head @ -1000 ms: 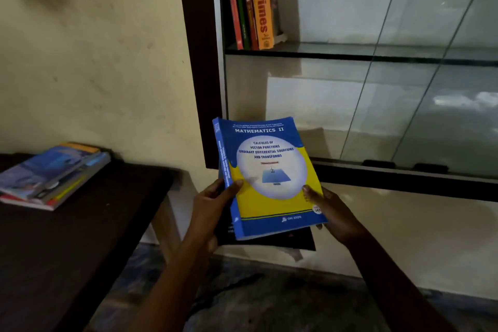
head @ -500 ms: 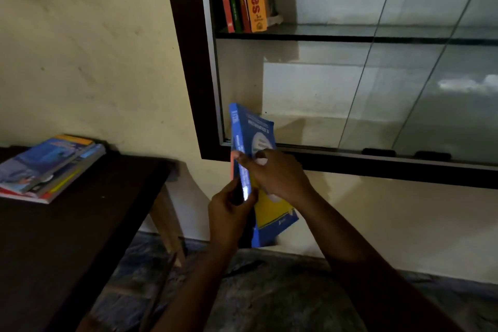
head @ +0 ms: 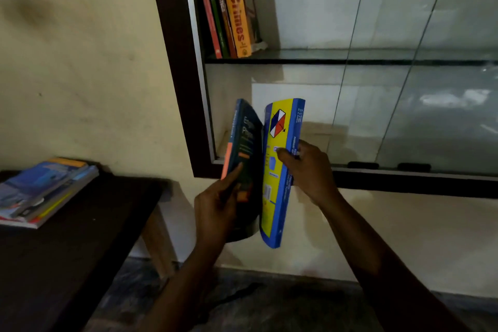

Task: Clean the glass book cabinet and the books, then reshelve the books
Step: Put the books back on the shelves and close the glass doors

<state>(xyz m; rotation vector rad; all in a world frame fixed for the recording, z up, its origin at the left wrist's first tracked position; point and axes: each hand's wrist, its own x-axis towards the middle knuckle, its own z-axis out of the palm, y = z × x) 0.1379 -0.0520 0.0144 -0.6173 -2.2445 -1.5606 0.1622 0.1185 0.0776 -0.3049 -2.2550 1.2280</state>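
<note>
Right now both books are upright in front of the cabinet (head: 175,75), long axes vertical, side by side. Left hand (head: 215,210) has the dark book (head: 246,143): thumb laid flat up the front cover, fingers hidden behind, i.e. a pinch grip low on the book. Right hand (head: 312,172) has the yellow book (head: 280,127): thumb on the back cover, fingers curled round the blue spine edge, grip approx. mid-height. The books touch lower down and splay apart at the top, like a V. Each rises well above its grip, so the tops lead.

Key relation: the lower shelf (head: 350,151) lies straight ahead and a bit up from the hands, w/ its left corner directly behind the dark book. Right hand sits higher and looks nearer the opening; left hand is lower, below the bottom rail (head: 404,183). My read: yellow book goes in first, or both together if squeezed flat. They stand the same way as the shelved books (head: 234,8) on the glass shelf (head: 377,58) above, so prob. no tipping needed, just a lift over the rail and a push in. Spine facing needs a check: the yellow book's spine points right, not out to the room. A stack (head: 45,191) of more books lies on the worktop (head: 80,237) at left, well apart from the hands, so reshelving isn't finished.
</note>
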